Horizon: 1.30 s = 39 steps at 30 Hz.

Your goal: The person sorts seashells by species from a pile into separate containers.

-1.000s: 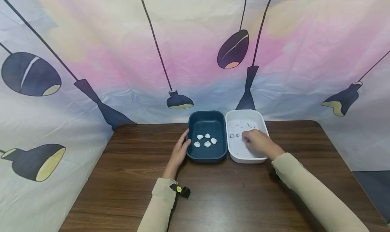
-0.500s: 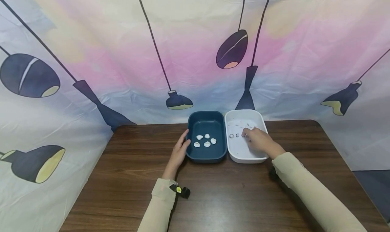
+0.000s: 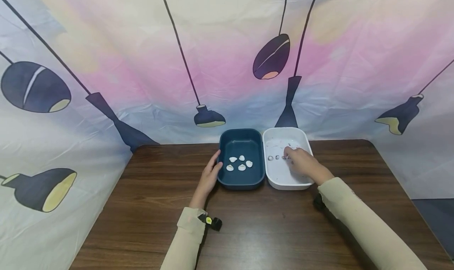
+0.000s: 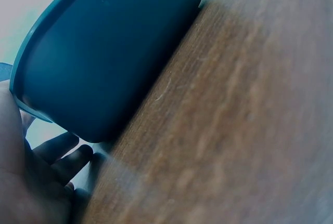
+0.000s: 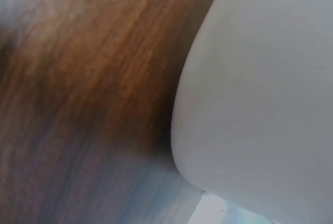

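Observation:
My left hand point(image 3: 208, 175) holds the near left side of a dark blue tray point(image 3: 241, 185), thumb at the rim. In the left wrist view, the other fingers point(image 4: 73, 164) lie loosely beside its outer wall. Several white shells point(image 3: 242, 167) lie on the tray's floor in two rough rows. Over the white tray point(image 3: 288, 185) my right hand point(image 3: 301, 162) reaches down, fingers bent toward the floor. Small greyish round pieces point(image 3: 270, 158) form a row just left of its fingertips. Its fingertips are partly hidden by the hand, and I cannot tell whether they pinch a piece.
Both trays stand side by side near the back edge of a brown wooden table point(image 3: 248, 226). A cloth backdrop point(image 3: 227, 57) printed with lamps hangs behind. Tiny bits point(image 3: 291, 144) lie farther back in the white tray. The white tray's outer wall point(image 5: 255, 104) fills much of the right wrist view.
My right hand has shifted slightly right and lifted a little, so a third small piece now shows in the row at its fingertips. My left hand stays on the blue tray.

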Available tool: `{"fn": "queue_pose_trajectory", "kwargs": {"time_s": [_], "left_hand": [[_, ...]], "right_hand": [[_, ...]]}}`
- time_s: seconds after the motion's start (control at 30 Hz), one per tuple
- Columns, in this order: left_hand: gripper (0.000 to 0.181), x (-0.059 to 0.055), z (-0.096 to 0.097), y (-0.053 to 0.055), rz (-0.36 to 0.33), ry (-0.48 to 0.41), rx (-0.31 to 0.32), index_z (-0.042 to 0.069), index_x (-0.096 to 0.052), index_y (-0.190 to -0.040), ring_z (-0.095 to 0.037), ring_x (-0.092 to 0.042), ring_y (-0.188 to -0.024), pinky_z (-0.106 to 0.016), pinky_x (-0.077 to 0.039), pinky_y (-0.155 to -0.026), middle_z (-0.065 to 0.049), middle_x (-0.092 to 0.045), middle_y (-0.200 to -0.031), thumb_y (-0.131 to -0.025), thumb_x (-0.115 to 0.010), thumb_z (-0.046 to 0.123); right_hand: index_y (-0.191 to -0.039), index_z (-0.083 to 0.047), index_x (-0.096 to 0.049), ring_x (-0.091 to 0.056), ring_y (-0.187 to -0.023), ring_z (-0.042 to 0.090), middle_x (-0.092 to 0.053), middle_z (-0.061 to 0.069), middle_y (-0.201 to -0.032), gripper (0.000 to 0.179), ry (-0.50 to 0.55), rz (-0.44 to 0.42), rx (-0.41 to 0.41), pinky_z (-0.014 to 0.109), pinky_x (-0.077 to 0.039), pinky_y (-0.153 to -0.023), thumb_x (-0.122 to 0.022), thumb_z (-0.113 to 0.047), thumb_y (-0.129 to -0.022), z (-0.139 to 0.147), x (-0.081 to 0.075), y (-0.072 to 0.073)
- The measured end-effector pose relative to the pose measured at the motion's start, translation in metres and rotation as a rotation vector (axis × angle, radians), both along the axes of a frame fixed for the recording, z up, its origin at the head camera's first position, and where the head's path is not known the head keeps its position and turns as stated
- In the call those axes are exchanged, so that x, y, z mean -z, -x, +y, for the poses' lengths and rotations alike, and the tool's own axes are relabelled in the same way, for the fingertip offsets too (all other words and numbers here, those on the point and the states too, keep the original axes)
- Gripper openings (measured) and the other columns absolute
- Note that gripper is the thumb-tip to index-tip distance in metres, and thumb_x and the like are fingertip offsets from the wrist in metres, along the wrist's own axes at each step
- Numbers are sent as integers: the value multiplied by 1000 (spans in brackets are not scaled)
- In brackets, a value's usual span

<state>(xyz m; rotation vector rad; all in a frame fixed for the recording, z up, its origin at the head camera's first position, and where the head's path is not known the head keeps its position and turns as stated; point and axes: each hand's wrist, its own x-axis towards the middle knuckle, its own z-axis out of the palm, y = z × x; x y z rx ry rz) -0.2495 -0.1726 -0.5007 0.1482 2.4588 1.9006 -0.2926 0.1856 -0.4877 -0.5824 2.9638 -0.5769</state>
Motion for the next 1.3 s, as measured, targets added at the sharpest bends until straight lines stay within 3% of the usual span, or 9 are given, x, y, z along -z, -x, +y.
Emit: {"fn": "queue_pose_trajectory", "kwargs": {"time_s": [0.2, 0.4, 0.63, 0.77, 0.93, 1.1, 1.2, 1.3], "left_hand": [[53, -3, 0, 0, -1, -5, 7, 7, -38, -164, -40, -23, -158, -63, -19, -125, -17, -30, -171, -113, -49, 17], [53, -2, -1, 1, -5, -1, 13, 8, -38, -164, -40, -23, -158, -63, -19, -125, -17, -30, -171, -113, -49, 16], [54, 34, -8, 23, 41, -12, 10, 11, -38, -165, -36, -23, -159, -62, -18, -126, -13, -30, -172, -114, -48, 24], [54, 35, -14, 27, 57, -1, 23, 14, -38, -165, -35, -25, -159, -61, -18, -126, -11, -33, -171, -115, -44, 32], [53, 35, -28, 25, 70, 11, 22, 11, -36, -165, -37, -30, -156, -60, -22, -125, -17, -37, -168, -116, -40, 31], [55, 30, -53, 20, 98, 132, 23, 11, -34, -166, -41, -36, -153, -63, -28, -122, -21, -40, -165, -116, -42, 30], [59, 24, -71, 22, 131, 258, 27, 14, -32, -167, -42, -37, -152, -64, -30, -121, -22, -40, -165, -114, -45, 37], [64, 18, -87, 27, 201, 449, 30, 14, -33, -167, -47, -35, -151, -66, -28, -120, -24, -40, -164, -112, -50, 43]], "right_hand": [[-112, -1, -64, -69, -99, 38, -72, 22, -106, 25, 66, 88, -24, 54, -57, -85, -60, 11, -90, 5, -6, -5], [-112, -2, -67, -70, -100, 38, -73, 21, -109, 26, 115, 162, 4, 55, -56, -85, -56, 9, -92, 14, -14, -12], [-110, 0, -71, -62, -93, 37, -72, 25, -110, 25, 218, 218, 87, 53, -49, -80, -50, 6, -98, 27, -26, -19], [-111, 2, -72, -63, -101, 41, -71, 27, -115, 28, 287, 266, 142, 55, -48, -84, -45, 3, -102, 36, -24, -19], [-127, 5, -69, -63, -115, 47, -68, 29, -126, 32, 354, 316, 171, 63, -49, -94, -46, -2, -106, 50, -14, -21], [-138, 4, -63, -58, -122, 51, -63, 31, -135, 36, 353, 310, 205, 69, -45, -99, -53, -16, -110, 65, -7, -23], [-144, 4, -59, -52, -129, 55, -58, 32, -143, 45, 300, 288, 228, 72, -40, -105, -53, -27, -111, 72, -5, -23], [-148, 4, -54, -46, -135, 57, -53, 33, -148, 53, 227, 280, 233, 73, -34, -109, -52, -35, -112, 78, -1, -21]]}}
